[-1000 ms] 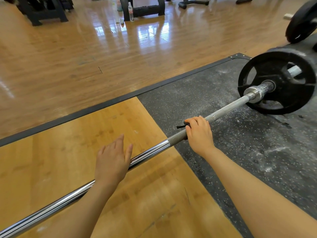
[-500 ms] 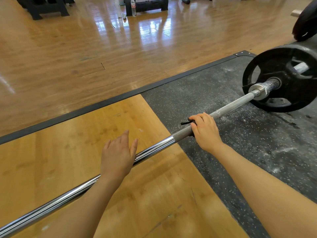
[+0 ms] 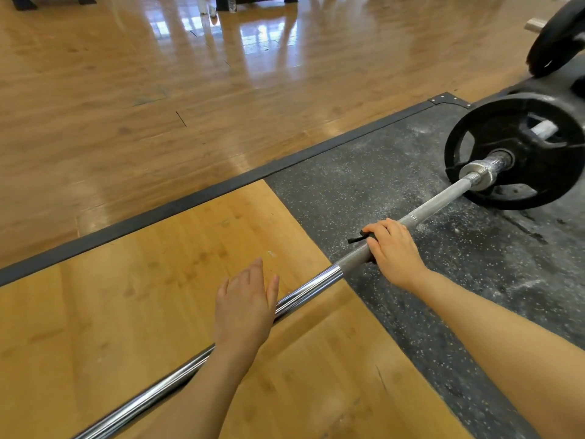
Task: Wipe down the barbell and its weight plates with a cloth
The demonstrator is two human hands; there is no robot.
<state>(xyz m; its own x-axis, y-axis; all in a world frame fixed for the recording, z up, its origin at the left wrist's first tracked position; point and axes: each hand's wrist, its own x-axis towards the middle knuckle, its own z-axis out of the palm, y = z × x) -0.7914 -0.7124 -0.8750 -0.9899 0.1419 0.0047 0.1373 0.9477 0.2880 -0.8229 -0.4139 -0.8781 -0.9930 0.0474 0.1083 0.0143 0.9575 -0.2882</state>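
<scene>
Gripping a dark cloth (image 3: pixel 357 238) around the barbell (image 3: pixel 437 202) lying across the mat (image 3: pixel 364 185), the right hand (image 3: pixel 392 248) is curling tight; the left hand (image 3: pixel 245 305) is hovering flat, fingers straight, over the bar near its plate (image 3: pixel 519 153).

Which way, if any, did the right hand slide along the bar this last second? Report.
No. The right hand still grips the cloth just past the barbell's chrome-to-knurl line, as before.

A steel barbell (image 3: pixel 304 288) lies diagonally across the floor, a black weight plate (image 3: pixel 519 153) on its far end, a dark cloth (image 3: pixel 359 238) wrapped around its shaft.
</scene>
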